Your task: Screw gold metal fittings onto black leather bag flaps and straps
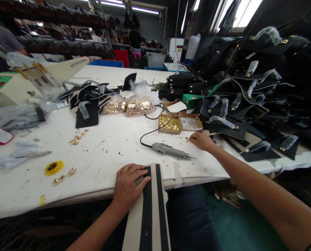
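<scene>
My left hand (129, 183) lies flat, fingers spread, on a beige panel with black stripes (151, 209) that hangs over the table's front edge onto my lap. My right hand (201, 140) reaches out to the right, fingertips pinched over a few small gold screws (187, 139) loose on the white table (113, 143); whether one is in the pinch I cannot make out. A grey electric screwdriver (171, 151) with a black cord lies between the hands. Just beyond it sits a cardboard box of gold hardware (169, 123).
A high heap of black leather flaps with gold fittings (255, 90) fills the right side. Bags of gold parts (139, 105), black pieces (89, 104), a yellow tape roll (54, 167) and loose gold clasps (63, 177) lie further left. A beige machine (22, 83) stands far left. People work at the back.
</scene>
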Demonstrator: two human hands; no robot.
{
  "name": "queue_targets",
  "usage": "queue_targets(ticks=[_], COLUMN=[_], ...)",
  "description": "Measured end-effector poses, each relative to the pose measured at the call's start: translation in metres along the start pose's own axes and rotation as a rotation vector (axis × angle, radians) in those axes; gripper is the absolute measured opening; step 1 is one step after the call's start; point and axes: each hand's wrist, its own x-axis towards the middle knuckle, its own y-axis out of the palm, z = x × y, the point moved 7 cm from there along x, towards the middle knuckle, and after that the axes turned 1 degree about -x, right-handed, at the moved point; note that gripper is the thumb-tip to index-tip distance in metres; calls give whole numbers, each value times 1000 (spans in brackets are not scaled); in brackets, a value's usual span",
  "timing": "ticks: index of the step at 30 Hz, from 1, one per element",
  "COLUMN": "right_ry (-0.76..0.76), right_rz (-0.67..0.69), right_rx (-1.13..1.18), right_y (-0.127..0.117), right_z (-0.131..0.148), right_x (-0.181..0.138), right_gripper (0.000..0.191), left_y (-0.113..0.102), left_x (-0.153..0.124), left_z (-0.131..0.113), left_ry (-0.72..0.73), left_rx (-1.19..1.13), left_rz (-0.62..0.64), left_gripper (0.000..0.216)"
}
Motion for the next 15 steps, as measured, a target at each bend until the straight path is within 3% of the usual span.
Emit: queue_targets(ticks=[7,15], right_ry=[82,-71], right_rz=[-37,-69], right_rx=[2,-26], right_y=[-5,-5], right_z=[-6,13], right_x=[8,-4], right_gripper=[24,22], left_y=[0,0], left_x=[1,1], left_z=[0,-1], left_ry=[2,4], left_rx=[5,-6], left_rz=[0,-2], left_gripper=[14,14])
